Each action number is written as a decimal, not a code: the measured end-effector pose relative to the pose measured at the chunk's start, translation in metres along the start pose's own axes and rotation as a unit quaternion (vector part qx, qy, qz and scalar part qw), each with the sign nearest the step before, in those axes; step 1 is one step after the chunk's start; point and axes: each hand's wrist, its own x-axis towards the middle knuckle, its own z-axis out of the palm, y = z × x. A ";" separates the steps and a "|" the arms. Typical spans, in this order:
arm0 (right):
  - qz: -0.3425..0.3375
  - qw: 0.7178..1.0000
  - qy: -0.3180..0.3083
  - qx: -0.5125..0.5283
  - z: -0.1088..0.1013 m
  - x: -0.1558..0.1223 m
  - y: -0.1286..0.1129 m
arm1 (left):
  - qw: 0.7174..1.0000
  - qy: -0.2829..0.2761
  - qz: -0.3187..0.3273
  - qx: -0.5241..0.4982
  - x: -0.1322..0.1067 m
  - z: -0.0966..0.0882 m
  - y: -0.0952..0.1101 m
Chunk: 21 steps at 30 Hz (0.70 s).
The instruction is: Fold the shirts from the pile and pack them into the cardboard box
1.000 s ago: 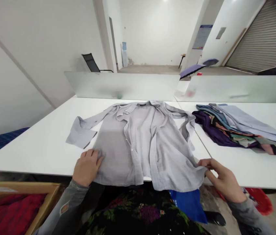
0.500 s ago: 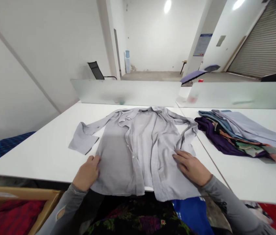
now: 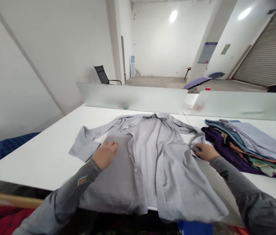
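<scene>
A light grey button-up shirt (image 3: 174, 182) lies spread on the white table (image 3: 52, 156), front parted, collar away from me, hem hanging at the near edge. My right hand (image 3: 205, 151) is closed on the shirt's right-hand sleeve, fingers pinching cloth beside the body panel. Over the left front panel is my left hand (image 3: 105, 154), its fingers loosely bent and holding no cloth that I can see. Whether those fingertips touch the fabric is unclear. Near its wrist, the left-hand sleeve (image 3: 81, 145) lies bent outward on the tabletop.
A pile of folded clothes (image 3: 248, 147) is on the right. Frosted divider panels (image 3: 133, 98) run along the table's far edge. A cardboard box (image 3: 3, 199) with red cloth stands below at left, near dark blue fabric (image 3: 3, 150).
My left hand has moved from the shirt's side edge up onto its front panel. My right hand has gone outward and taken hold of the sleeve. The view has tilted slightly.
</scene>
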 end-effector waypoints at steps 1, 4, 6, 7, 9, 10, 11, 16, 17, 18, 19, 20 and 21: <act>-0.010 1.000 0.002 -0.003 -0.006 0.012 0.004 | 1.000 -0.016 0.002 -0.009 0.014 0.003 -0.003; 0.014 0.994 0.104 -0.011 -0.037 0.046 0.019 | 0.999 -0.043 -0.016 -0.029 0.047 0.014 -0.016; 0.049 0.974 0.221 -0.011 -0.059 0.069 0.028 | 0.999 -0.030 -0.026 -0.037 0.065 0.019 -0.023; 0.057 0.962 0.266 -0.004 -0.066 0.080 0.029 | 0.999 -0.019 -0.029 -0.039 0.073 0.021 -0.025; 0.050 0.959 0.277 0.022 -0.067 0.102 0.021 | 0.998 0.007 -0.038 -0.041 0.090 0.023 -0.029; 0.040 0.967 0.247 0.035 -0.062 0.112 0.012 | 0.998 0.021 -0.044 -0.042 0.099 0.024 -0.030; 0.033 0.976 0.209 0.048 -0.054 0.122 0.000 | 0.997 0.033 -0.051 -0.042 0.109 0.025 -0.031; 0.066 0.986 0.106 0.110 0.004 0.160 -0.070 | 0.994 0.069 -0.069 -0.049 0.160 0.031 -0.036; 0.066 0.987 0.091 0.118 0.011 0.166 -0.080 | 0.994 0.067 -0.068 -0.048 0.169 0.033 -0.037; 0.059 0.987 0.080 0.123 0.016 0.171 -0.088 | 0.995 0.065 -0.068 -0.046 0.177 0.034 -0.038; 0.052 0.988 0.072 0.125 0.019 0.177 -0.095 | 0.995 0.061 -0.067 -0.044 0.184 0.036 -0.038; 0.047 0.989 0.068 0.125 0.019 0.182 -0.100 | 0.995 0.054 -0.066 -0.044 0.190 0.037 -0.038; 0.046 0.989 0.068 0.124 0.019 0.187 -0.103 | 0.996 0.044 -0.066 -0.048 0.195 0.039 -0.037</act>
